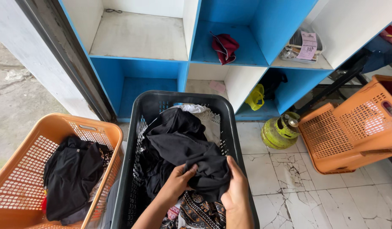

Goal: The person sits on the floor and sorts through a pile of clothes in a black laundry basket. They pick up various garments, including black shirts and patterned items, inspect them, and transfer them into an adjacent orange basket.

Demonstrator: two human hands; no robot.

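Head view, looking down: both hands grip one black garment [191, 152] lying on top of the load in a black laundry basket [132, 169]. Left hand [177, 182] has its fingers curled into the cloth at the near edge; right hand [236, 186] cups the same fold from the other side, fingers wrapped round it. Beneath the garment lie a white cloth [204, 116] and a patterned fabric [200, 210]. Just beside the black basket, on the left, stands an orange basket [18, 178] holding dark clothes [73, 174]. Behind: blue and white cubby shelves [185, 70] with a red cloth [224, 47]. On the tiled floor, right, a yellow-green gas cylinder [278, 131] and a tipped orange basket [353, 131]
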